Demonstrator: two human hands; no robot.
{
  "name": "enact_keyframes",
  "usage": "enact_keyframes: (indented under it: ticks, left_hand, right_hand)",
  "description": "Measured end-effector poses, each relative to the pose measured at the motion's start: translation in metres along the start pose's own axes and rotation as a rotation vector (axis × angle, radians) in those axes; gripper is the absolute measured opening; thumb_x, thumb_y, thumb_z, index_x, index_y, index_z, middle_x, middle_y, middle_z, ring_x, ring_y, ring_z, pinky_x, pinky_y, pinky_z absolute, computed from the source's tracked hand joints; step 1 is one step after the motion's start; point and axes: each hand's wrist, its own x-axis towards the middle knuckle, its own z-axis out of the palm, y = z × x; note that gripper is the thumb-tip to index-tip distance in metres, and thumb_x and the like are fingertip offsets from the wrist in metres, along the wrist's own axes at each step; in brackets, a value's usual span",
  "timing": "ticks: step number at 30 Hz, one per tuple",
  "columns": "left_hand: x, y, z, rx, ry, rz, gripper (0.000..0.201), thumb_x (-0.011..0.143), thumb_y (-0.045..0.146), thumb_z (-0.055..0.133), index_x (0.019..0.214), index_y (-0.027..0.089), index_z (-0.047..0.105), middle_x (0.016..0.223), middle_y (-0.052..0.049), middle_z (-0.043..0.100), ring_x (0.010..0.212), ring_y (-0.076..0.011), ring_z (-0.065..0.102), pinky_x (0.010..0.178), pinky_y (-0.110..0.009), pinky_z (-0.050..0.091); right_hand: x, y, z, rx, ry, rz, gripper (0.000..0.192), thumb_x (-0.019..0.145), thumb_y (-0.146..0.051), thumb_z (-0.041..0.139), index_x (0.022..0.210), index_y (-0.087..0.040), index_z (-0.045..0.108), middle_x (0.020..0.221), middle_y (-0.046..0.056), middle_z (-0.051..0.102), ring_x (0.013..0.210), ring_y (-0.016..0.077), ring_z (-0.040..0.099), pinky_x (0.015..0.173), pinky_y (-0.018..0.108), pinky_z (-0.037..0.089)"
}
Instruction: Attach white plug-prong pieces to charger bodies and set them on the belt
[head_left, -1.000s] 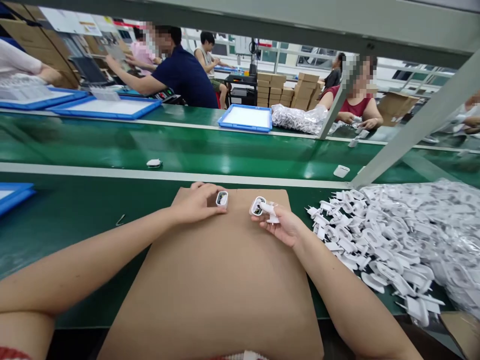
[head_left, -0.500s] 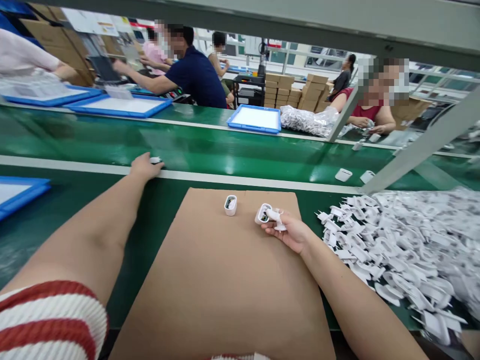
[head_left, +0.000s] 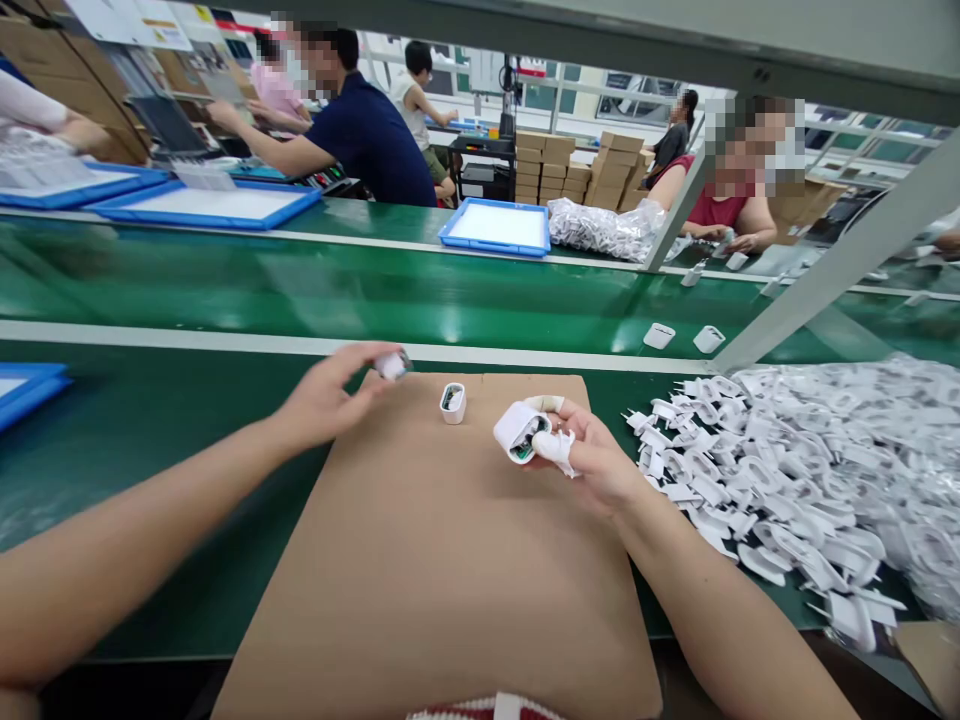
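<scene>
My right hand (head_left: 596, 460) grips a white charger housing (head_left: 513, 428) above the cardboard sheet (head_left: 450, 560). The housing's open end is tilted down toward me, and a green circuit board shows inside. White wrapping covers the thumb and a fingertip of this hand. Between the fingertips of my left hand (head_left: 334, 395) is a small white piece with a dark end (head_left: 394, 364), blurred, over the sheet's far left corner. Another open white housing (head_left: 453, 408) stands upright on the sheet between my hands, parts visible inside it.
A heap of white plastic plug covers (head_left: 750, 470) lies to the right, partly under clear plastic. Two white housings rest on the green conveyor belt (head_left: 375, 295) beyond. A slanted metal post (head_left: 832, 245) rises at right. Blue-rimmed trays (head_left: 495, 250) and co-workers are across the belt.
My left hand has come back from the belt's edge, moving right to the cardboard with the small white piece. My right hand has turned its housing so the opening faces lower.
</scene>
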Motion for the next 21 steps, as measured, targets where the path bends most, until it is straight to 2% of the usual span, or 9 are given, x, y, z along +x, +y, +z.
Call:
enact_keyframes:
  ticks: [2, 4, 6, 8, 10, 12, 15, 18, 21]
  left_hand:
    - [-0.021, 0.045, 0.007, -0.072, -0.135, 0.168, 0.041, 0.099, 0.033, 0.057, 0.139, 0.025, 0.059, 0.141, -0.007, 0.065, 0.13, -0.0257, 0.061, 0.114, -0.042, 0.047]
    - [-0.036, 0.081, 0.011, -0.164, -0.242, 0.28, 0.038, 0.101, 0.027, 0.053, 0.138, 0.027, 0.059, 0.141, -0.007, 0.067, 0.132, -0.025, 0.061, 0.115, -0.042, 0.048]
    - [-0.039, 0.104, 0.014, -0.23, -0.27, 0.264, 0.036, 0.101, 0.029, 0.055, 0.137, 0.03, 0.062, 0.139, -0.007, 0.068, 0.134, -0.0269, 0.06, 0.116, -0.046, 0.048]
    - [-0.03, 0.121, 0.018, -0.28, -0.264, 0.116, 0.038, 0.097, 0.041, 0.061, 0.135, 0.034, 0.064, 0.139, -0.007, 0.068, 0.133, -0.0306, 0.061, 0.115, -0.049, 0.049]
    - [-0.007, 0.138, 0.025, -0.359, -0.334, -0.069, 0.046, 0.09, 0.055, 0.068, 0.132, 0.035, 0.066, 0.136, -0.007, 0.07, 0.127, -0.0344, 0.065, 0.109, -0.051, 0.054]
    - [0.025, 0.162, 0.035, -0.454, -0.521, -0.198, 0.055, 0.083, 0.065, 0.072, 0.129, 0.035, 0.068, 0.13, -0.008, 0.073, 0.115, -0.0355, 0.071, 0.099, -0.05, 0.06]
    - [0.079, 0.212, 0.057, -0.494, -0.787, -0.247, 0.061, 0.078, 0.071, 0.073, 0.125, 0.032, 0.071, 0.116, -0.009, 0.077, 0.1, -0.0323, 0.075, 0.087, -0.045, 0.063]
    - [0.13, 0.273, 0.095, -0.462, -0.892, -0.227, 0.057, 0.077, 0.067, 0.075, 0.115, 0.024, 0.075, 0.1, -0.01, 0.076, 0.094, -0.0313, 0.075, 0.077, -0.041, 0.063]
    - [0.172, 0.336, 0.151, -0.466, -1.004, -0.275, 0.042, 0.075, 0.055, 0.081, 0.09, 0.017, 0.072, 0.077, -0.008, 0.068, 0.082, -0.0314, 0.075, 0.067, -0.039, 0.061]
  right_hand:
    - [0.0, 0.001, -0.002, -0.048, 0.013, 0.014, 0.058, 0.061, -0.034, 0.095, 0.11, -0.019, 0.066, 0.097, 0.004, 0.075, 0.082, 0.0173, 0.074, 0.073, 0.029, 0.063]
    - [0.003, 0.004, -0.005, -0.138, 0.009, 0.083, 0.054, 0.061, -0.028, 0.094, 0.106, -0.018, 0.066, 0.094, 0.004, 0.075, 0.077, 0.0171, 0.075, 0.068, 0.028, 0.063]
    - [0.007, 0.009, -0.009, -0.244, -0.022, 0.171, 0.045, 0.063, -0.022, 0.09, 0.1, -0.017, 0.066, 0.083, 0.003, 0.074, 0.066, 0.0155, 0.073, 0.06, 0.024, 0.06]
    - [0.013, 0.015, -0.012, -0.32, -0.067, 0.217, 0.03, 0.068, -0.018, 0.083, 0.094, -0.015, 0.067, 0.074, 0.003, 0.073, 0.059, 0.0128, 0.069, 0.055, 0.02, 0.057]
    - [0.019, 0.021, -0.014, -0.355, -0.09, 0.283, 0.019, 0.073, -0.014, 0.076, 0.088, -0.015, 0.066, 0.067, 0.003, 0.071, 0.056, 0.0133, 0.068, 0.053, 0.02, 0.057]
    - [0.025, 0.025, -0.018, -0.35, -0.122, 0.355, 0.011, 0.077, -0.012, 0.07, 0.086, -0.016, 0.065, 0.063, 0.002, 0.07, 0.054, 0.0138, 0.068, 0.053, 0.021, 0.058]
    - [0.034, 0.033, -0.025, -0.333, -0.174, 0.392, 0.009, 0.083, -0.007, 0.06, 0.08, -0.015, 0.062, 0.062, 0.002, 0.069, 0.054, 0.0125, 0.068, 0.054, 0.02, 0.058]
    - [0.044, 0.04, -0.033, -0.287, -0.218, 0.432, 0.017, 0.086, -0.004, 0.053, 0.076, -0.014, 0.062, 0.065, 0.003, 0.071, 0.055, 0.0125, 0.069, 0.055, 0.02, 0.059]
    - [0.054, 0.046, -0.038, -0.26, -0.266, 0.511, 0.022, 0.091, -0.006, 0.051, 0.074, -0.013, 0.064, 0.065, 0.005, 0.071, 0.055, 0.0132, 0.07, 0.057, 0.02, 0.059]
